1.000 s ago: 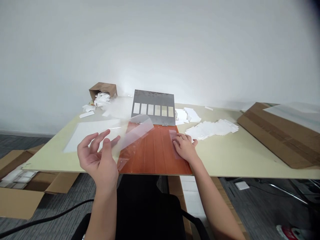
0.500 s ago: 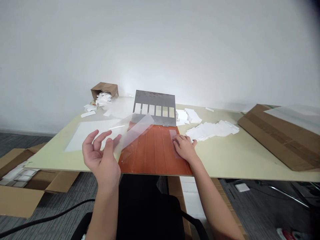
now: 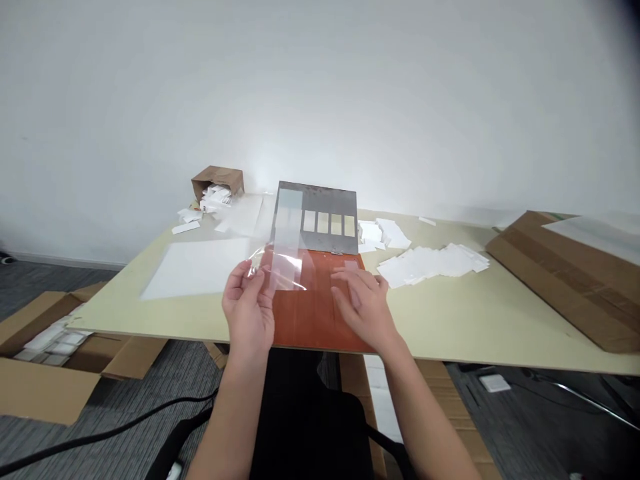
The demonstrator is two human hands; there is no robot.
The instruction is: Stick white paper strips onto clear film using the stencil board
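Note:
My left hand [image 3: 249,308] pinches the lower edge of a clear plastic sleeve [image 3: 286,247], which stands upright over the orange board [image 3: 315,313]. My right hand [image 3: 364,303] hovers over the board's right side with its fingers stretched out, just above a small clear strip [image 3: 351,265] on the board. Behind the board stands a grey metal stencil plate [image 3: 317,215] with a row of rectangular windows; the sleeve covers its left windows.
Small white cards lie in a heap [image 3: 433,261] right of the board. A white sheet [image 3: 196,267] lies to the left. A tipped brown box [image 3: 218,183] spills cards at the back left. Flat cardboard [image 3: 565,273] covers the right of the table [image 3: 470,320]. Open boxes [image 3: 45,360] sit on the floor.
My left hand has swung in from the left to the board's front, bringing the clear sleeve upright before the stencil. My right hand has lifted slightly off the board.

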